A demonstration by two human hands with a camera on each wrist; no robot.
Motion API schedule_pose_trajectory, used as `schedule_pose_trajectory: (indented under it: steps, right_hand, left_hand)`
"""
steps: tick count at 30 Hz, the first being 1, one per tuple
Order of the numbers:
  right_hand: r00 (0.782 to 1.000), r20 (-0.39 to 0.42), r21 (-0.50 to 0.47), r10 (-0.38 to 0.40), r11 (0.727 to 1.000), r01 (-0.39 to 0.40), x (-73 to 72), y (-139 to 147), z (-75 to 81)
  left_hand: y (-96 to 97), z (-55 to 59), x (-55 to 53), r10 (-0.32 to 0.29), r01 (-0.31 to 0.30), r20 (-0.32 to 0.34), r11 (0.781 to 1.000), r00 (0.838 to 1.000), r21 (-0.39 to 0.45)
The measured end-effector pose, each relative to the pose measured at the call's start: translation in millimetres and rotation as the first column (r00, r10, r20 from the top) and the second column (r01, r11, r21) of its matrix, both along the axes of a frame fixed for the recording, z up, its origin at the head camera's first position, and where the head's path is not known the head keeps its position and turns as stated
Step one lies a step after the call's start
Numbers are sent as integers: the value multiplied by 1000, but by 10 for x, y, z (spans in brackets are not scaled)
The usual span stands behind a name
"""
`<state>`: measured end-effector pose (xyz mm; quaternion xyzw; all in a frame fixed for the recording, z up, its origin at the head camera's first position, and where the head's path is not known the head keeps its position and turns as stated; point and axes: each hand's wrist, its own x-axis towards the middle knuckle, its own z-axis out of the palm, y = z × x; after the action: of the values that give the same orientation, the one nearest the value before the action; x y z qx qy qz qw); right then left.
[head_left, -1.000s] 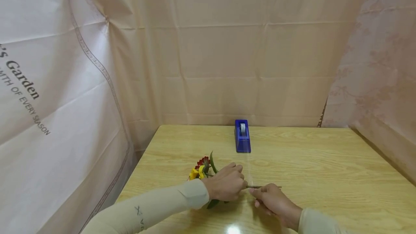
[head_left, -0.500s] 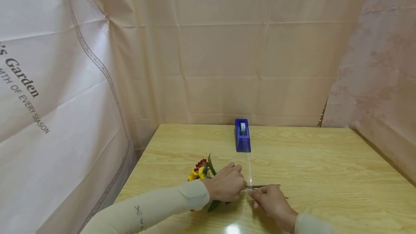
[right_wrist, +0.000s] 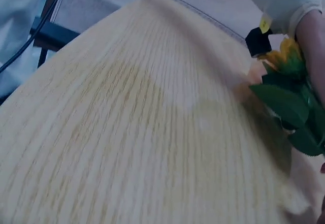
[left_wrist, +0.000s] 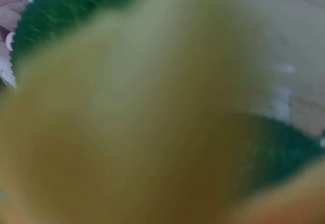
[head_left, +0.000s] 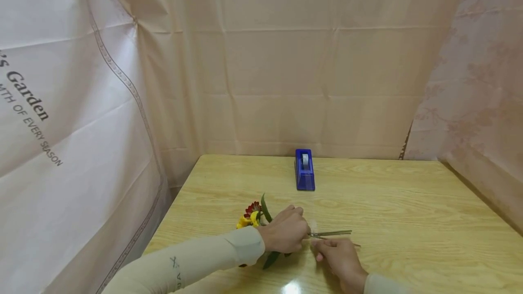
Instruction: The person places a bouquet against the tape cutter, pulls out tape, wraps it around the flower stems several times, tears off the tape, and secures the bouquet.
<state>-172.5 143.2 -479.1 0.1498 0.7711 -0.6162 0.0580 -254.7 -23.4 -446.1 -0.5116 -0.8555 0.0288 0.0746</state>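
Observation:
My left hand (head_left: 288, 230) grips a small bunch of artificial flowers by its stems (head_left: 333, 232), which stick out to the right of the fist. A red flower (head_left: 252, 209), yellow petals (head_left: 245, 221) and green leaves (head_left: 271, 259) show around the left wrist. Just below the bare stems, my right hand (head_left: 339, 257) has its thumb and fingers pinched at a clear strip of tape, faint against the wood. A blurred yellow petal (left_wrist: 127, 107) fills most of the left wrist view. In the right wrist view, an orange-yellow flower (right_wrist: 287, 59) and leaves (right_wrist: 282, 104) appear at the right edge.
A blue tape dispenser (head_left: 305, 180) with a roll in it stands at the table's back, beyond the hands. Light wood grain covers the table (head_left: 408, 203). Cloth hangs (head_left: 278, 80) behind and on both sides.
The clear tape stretched from the dispenser to my right hand no longer shows as a line. My right hand has shifted slightly down and left; the stems have fanned apart. My left hand stays put.

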Motion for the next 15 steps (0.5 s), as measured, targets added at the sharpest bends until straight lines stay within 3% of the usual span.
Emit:
schedule_pose_trajectory:
  steps: [5,15]
  right_hand:
    - [999,-38,-36,-33,999,31,-30,-12,-64]
    - [997,-36,-133,-62,989,56,-116,70,-137]
  left_hand:
    - [-11,23,6,4,-4,8,1000,1000,15]
    - [32,52,-4,-21,21,-22,1000,1000,0]
